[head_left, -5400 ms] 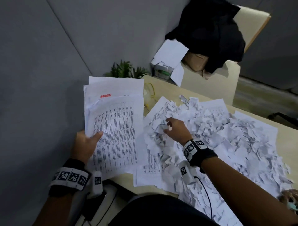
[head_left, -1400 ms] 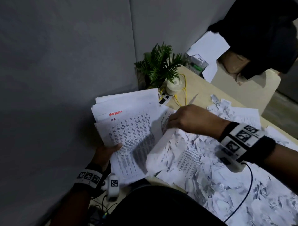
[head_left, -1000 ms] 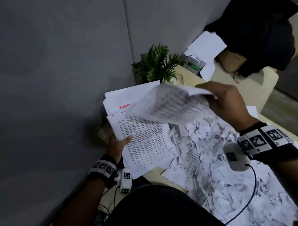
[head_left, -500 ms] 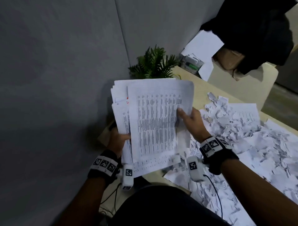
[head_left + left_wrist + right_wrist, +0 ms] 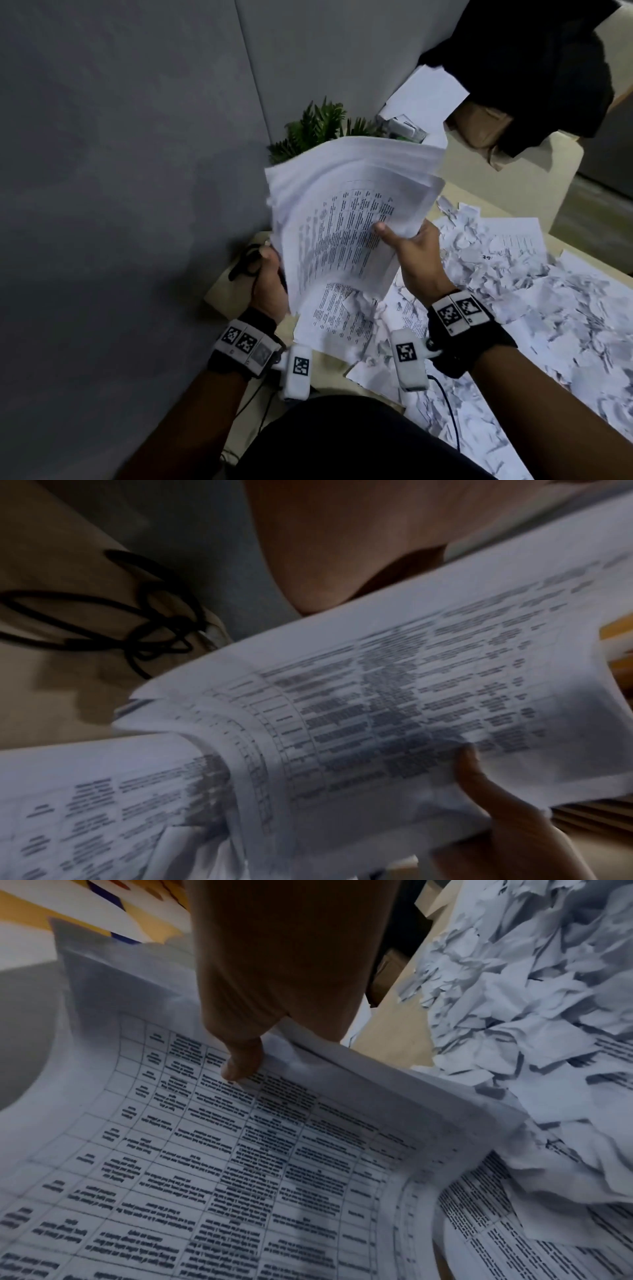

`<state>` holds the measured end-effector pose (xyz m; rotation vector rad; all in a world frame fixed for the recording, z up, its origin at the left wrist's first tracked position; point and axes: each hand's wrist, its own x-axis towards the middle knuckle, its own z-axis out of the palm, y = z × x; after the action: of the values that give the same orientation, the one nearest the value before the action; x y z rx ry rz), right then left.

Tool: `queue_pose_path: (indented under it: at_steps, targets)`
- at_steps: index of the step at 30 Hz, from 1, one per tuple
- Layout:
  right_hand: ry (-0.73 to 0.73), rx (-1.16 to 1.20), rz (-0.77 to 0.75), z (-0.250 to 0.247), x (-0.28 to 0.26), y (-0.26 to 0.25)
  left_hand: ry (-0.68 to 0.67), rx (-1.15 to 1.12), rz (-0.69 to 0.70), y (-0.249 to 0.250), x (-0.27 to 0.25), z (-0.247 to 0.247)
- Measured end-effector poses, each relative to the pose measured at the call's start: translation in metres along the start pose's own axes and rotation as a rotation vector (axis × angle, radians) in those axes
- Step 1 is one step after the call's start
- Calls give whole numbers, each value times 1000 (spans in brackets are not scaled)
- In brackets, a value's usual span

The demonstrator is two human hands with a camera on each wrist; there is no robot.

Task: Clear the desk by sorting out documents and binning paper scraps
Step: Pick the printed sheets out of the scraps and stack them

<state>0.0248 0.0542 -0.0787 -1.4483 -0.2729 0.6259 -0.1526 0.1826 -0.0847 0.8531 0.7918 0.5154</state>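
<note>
We are holding a stack of printed documents [image 5: 346, 219] above the desk [image 5: 222, 294], bowed and tilted, at about 12 o'clock from our body. Our right hand [image 5: 416, 253] is grasping the stack's right edge, thumb [image 5: 243, 1064] pressing on the top sheet and fingers underneath. Our left hand [image 5: 269, 287] is gripping the stack's left edge at 10 o'clock. Torn paper scraps [image 5: 513, 291] are lying heaped over loose sheets [image 5: 337, 318] on the desk, spreading from 1 to 4 o'clock. A green plant [image 5: 318, 126] is standing behind the stack at 12 o'clock, and a black cable [image 5: 137, 626] is lying coiled beside our left hand.
</note>
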Motion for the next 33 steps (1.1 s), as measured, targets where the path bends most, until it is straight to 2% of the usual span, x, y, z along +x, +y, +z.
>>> queue_pose_path:
  at_steps: [1, 3, 4, 6, 8, 9, 10, 11, 14, 16, 19, 20, 22, 27, 29, 31, 33]
  targets:
    - [3, 4, -11, -1, -2, -3, 42, 77, 20, 3, -3, 2]
    - [4, 7, -18, -4, -7, -4, -84, 147, 17, -2, -5, -4]
    - [2, -1, -21, -7, -10, -1, -101, 195, 25, -5, -9, -5]
    - [-10, -18, 10, -13, -15, 7, -213, 220, 84, -15, -12, -11]
    - [-36, -46, 75, -20, -17, 16, -310, 243, 64, -23, -16, -18]
    - [-60, -59, 107, -23, -18, 19, -352, 203, -17, -25, -19, -24]
    - [-86, -65, 131, -25, -18, 21, -376, 238, -9, -27, -20, -30]
    - [-112, -76, 138, -26, -18, 21, -373, 276, -41, -24, -24, -33]
    - [-152, -93, 148, -26, -17, 20, -356, 665, 83, -23, -22, -48]
    - [-189, -123, 180, -22, -15, 27, -299, 859, 128, -32, -11, -45]
    - [-187, -128, 241, -16, -12, 38, -32, 785, -61, -31, 4, -18]
    - [-162, -118, 244, -16, -11, 39, 30, 766, -71, -29, 11, -13]
    - [-123, -111, 234, -15, -8, 37, 81, 754, 5, -21, 24, -5]
    - [-153, -139, 200, -15, -10, 18, -33, 709, 203, 6, 21, -3]
    - [-199, -106, 186, -12, -13, 9, -70, 649, 229, 13, 17, -14]
    - [-241, -41, 186, -7, -15, 4, -173, 471, 140, 17, 13, -32]
    - [-300, -46, 173, -1, -15, 4, -247, 394, 13, 16, 8, -45]
